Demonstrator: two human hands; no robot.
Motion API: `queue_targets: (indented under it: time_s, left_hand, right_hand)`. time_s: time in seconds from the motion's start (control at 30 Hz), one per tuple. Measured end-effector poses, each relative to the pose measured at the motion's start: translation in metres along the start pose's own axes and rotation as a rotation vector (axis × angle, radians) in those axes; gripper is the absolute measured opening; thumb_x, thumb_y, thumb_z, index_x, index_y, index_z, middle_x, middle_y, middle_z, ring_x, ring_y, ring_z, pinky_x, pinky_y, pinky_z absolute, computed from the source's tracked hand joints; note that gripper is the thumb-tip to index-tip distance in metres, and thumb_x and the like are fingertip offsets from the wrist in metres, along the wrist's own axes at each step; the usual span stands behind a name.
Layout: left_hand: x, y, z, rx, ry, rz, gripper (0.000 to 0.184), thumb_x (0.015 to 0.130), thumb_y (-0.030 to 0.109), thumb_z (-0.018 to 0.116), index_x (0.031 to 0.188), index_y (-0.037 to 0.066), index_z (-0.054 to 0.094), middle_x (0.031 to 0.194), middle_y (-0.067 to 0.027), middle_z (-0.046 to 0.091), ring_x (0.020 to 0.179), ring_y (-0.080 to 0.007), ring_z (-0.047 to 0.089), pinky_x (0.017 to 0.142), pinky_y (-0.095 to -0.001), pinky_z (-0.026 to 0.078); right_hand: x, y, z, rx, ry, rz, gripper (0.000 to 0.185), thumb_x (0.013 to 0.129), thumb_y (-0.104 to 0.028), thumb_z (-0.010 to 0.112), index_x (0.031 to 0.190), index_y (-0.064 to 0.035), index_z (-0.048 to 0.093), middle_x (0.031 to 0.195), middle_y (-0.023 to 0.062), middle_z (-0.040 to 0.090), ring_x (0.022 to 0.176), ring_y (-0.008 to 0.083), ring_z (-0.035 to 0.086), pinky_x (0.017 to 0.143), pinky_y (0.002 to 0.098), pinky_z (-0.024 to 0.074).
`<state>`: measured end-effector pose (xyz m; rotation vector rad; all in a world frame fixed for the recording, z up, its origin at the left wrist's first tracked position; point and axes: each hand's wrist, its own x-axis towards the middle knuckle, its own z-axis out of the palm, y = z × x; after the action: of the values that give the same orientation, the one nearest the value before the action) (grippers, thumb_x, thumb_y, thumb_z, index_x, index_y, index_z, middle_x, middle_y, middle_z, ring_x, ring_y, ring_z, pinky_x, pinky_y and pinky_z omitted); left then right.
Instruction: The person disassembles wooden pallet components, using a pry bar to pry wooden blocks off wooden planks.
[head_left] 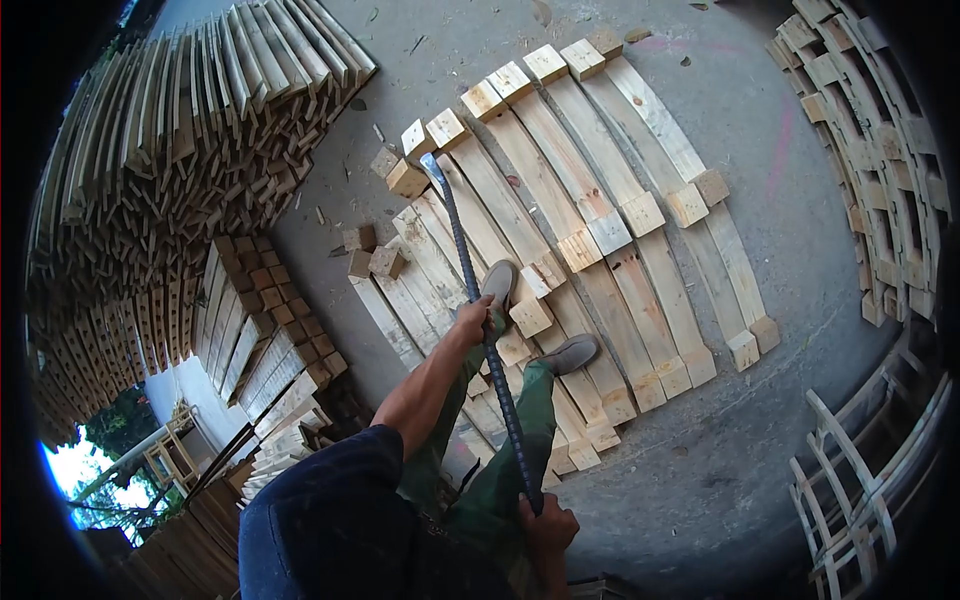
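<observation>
A long ribbed steel pry bar [462, 235] runs diagonally in front of me, its flattened, bent tip up near the wooden blocks at the far end of the planks. My left hand [477, 320] is wrapped around its middle. Lower down, my right hand [549, 524] grips the bar close to its bottom end. Beneath the bar lie rows of wooden planks [545, 150] with square blocks [579, 249] fixed across them at the ends and middle. My shoes [570, 355] stand among these planks. Whether the bar's tip touches a block I cannot tell.
Tall stacks of boards [215, 80] rise at the left, with piled blocks [270, 290] below them. Loose blocks [387, 262] lie on the concrete floor [430, 50]. Stacked pallets [885, 150] stand at the right, and a wooden frame [850, 470] lies at lower right.
</observation>
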<state>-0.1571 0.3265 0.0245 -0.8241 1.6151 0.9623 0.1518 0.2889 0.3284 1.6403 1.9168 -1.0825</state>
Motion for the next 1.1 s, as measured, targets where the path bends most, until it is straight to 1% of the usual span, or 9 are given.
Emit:
queue_targets:
  time_s: [0.1, 0.23, 0.33, 0.47, 0.53, 0.67, 0.73, 0.93, 1.1]
  left_hand:
    - [-0.02, 0.051, -0.008, 0.036, 0.072, 0.111, 0.024, 0.084, 0.024, 0.063, 0.077, 0.006, 0.048, 0.054, -0.0006, 0.041, 0.04, -0.0118, 0.038, 0.036, -0.0283, 0.036]
    - [-0.065, 0.097, -0.003, 0.043, 0.076, 0.061, 0.024, 0.083, 0.022, 0.064, 0.078, 0.006, 0.047, 0.054, -0.0015, 0.041, 0.039, -0.0128, 0.039, 0.035, -0.0281, 0.036]
    - [-0.083, 0.098, 0.008, -0.022, 0.003, -0.022, 0.022, 0.084, 0.017, 0.061, 0.076, 0.005, 0.045, 0.054, -0.0027, 0.042, 0.039, -0.0139, 0.039, 0.036, -0.0304, 0.037]
    - [-0.09, 0.074, 0.038, -0.09, -0.106, -0.113, 0.021, 0.083, 0.013, 0.061, 0.086, 0.004, 0.042, 0.055, -0.0033, 0.043, 0.04, -0.0144, 0.041, 0.034, -0.0309, 0.038]
    - [-0.089, 0.065, 0.053, -0.103, -0.139, -0.171, 0.021, 0.083, 0.013, 0.061, 0.088, 0.002, 0.043, 0.056, -0.0044, 0.044, 0.04, -0.0151, 0.043, 0.033, -0.031, 0.037]
    - [-0.074, 0.05, 0.067, 0.046, -0.134, -0.194, 0.021, 0.082, 0.011, 0.059, 0.091, 0.0, 0.044, 0.056, -0.0055, 0.045, 0.039, -0.0157, 0.044, 0.033, -0.0309, 0.038]
    - [-0.071, 0.049, 0.069, 0.046, -0.12, -0.178, 0.02, 0.082, 0.011, 0.058, 0.09, -0.001, 0.044, 0.056, -0.0059, 0.045, 0.039, -0.0159, 0.043, 0.033, -0.031, 0.038]
    - [-0.074, 0.052, 0.078, 0.105, -0.095, -0.193, 0.016, 0.083, 0.009, 0.057, 0.076, -0.001, 0.046, 0.056, -0.005, 0.045, 0.037, -0.0158, 0.042, 0.034, -0.0312, 0.04]
    - [-0.07, 0.041, 0.086, 0.102, -0.079, -0.193, 0.016, 0.083, 0.009, 0.058, 0.076, -0.001, 0.047, 0.055, -0.005, 0.045, 0.038, -0.0169, 0.044, 0.034, -0.032, 0.04]
  right_hand:
    - [0.003, -0.035, -0.008, 0.041, -0.081, -0.021, 0.034, 0.074, -0.042, 0.067, 0.079, -0.0092, 0.061, 0.058, 0.0115, 0.058, 0.054, 0.0334, 0.057, 0.052, 0.0444, 0.0446]
    - [-0.011, -0.082, -0.047, 0.116, -0.135, -0.058, 0.033, 0.074, -0.043, 0.066, 0.087, -0.013, 0.062, 0.062, 0.0101, 0.06, 0.056, 0.0328, 0.058, 0.053, 0.0434, 0.0449]
    - [-0.034, -0.113, -0.088, 0.03, 0.014, -0.127, 0.03, 0.08, -0.035, 0.064, 0.1, -0.0117, 0.065, 0.065, 0.0089, 0.062, 0.053, 0.028, 0.056, 0.047, 0.0384, 0.0433]
    - [-0.044, -0.136, -0.135, -0.137, -0.017, -0.088, 0.028, 0.081, -0.031, 0.064, 0.102, -0.014, 0.063, 0.066, 0.0105, 0.061, 0.057, 0.0293, 0.058, 0.052, 0.0406, 0.0457]
    - [-0.047, -0.129, -0.137, -0.358, 0.036, -0.336, 0.027, 0.082, -0.03, 0.063, 0.104, -0.0146, 0.062, 0.067, 0.012, 0.061, 0.058, 0.0305, 0.059, 0.053, 0.0409, 0.0472]
    - [-0.041, -0.112, -0.135, -0.481, -0.009, -0.241, 0.029, 0.082, -0.035, 0.062, 0.102, -0.0142, 0.063, 0.066, 0.0115, 0.061, 0.055, 0.0296, 0.058, 0.05, 0.0392, 0.0468]
    - [-0.024, -0.13, -0.14, -0.222, -0.081, 0.195, 0.034, 0.074, -0.042, 0.066, 0.091, -0.0132, 0.063, 0.063, 0.0109, 0.06, 0.059, 0.0333, 0.058, 0.055, 0.0444, 0.044]
    - [-0.016, -0.118, -0.147, -0.247, -0.153, 0.279, 0.035, 0.075, -0.043, 0.064, 0.09, -0.0122, 0.063, 0.064, 0.0125, 0.06, 0.06, 0.0346, 0.058, 0.054, 0.0466, 0.0441]
    - [-0.009, -0.095, -0.148, -0.162, -0.186, 0.264, 0.032, 0.078, -0.038, 0.063, 0.092, -0.009, 0.062, 0.066, 0.0157, 0.06, 0.064, 0.0366, 0.059, 0.057, 0.0469, 0.044]
